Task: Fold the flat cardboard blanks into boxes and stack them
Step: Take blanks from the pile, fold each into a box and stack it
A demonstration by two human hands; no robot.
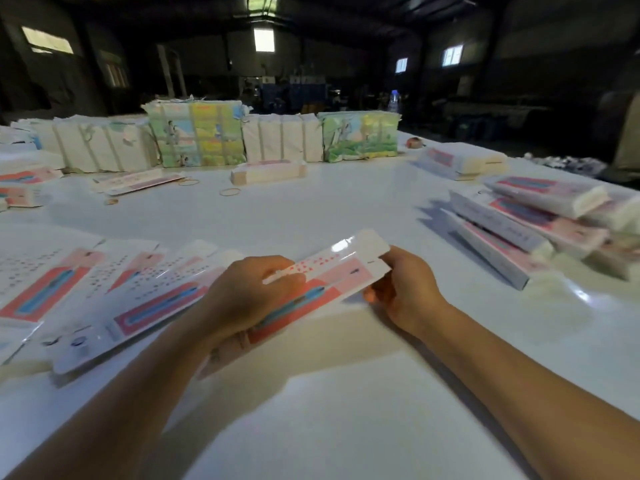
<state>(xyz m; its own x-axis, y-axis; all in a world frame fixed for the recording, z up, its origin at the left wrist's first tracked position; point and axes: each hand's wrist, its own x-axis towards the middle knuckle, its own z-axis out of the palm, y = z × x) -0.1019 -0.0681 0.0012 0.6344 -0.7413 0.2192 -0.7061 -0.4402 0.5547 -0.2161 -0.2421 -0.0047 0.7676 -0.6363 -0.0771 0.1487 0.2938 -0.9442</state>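
Blank [313, 292] held just above worktop [346, 410], tilted. Left hand [247, 297] fingers curled over its middle; right hand [403, 289] pinches far end. More blanks [104, 292] fanned left; boxes [526, 230] stacked right.

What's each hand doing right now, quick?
Left hand: grips the near part of the cardboard blank, fingers curled over it.
Right hand: pinches the blank's far end.
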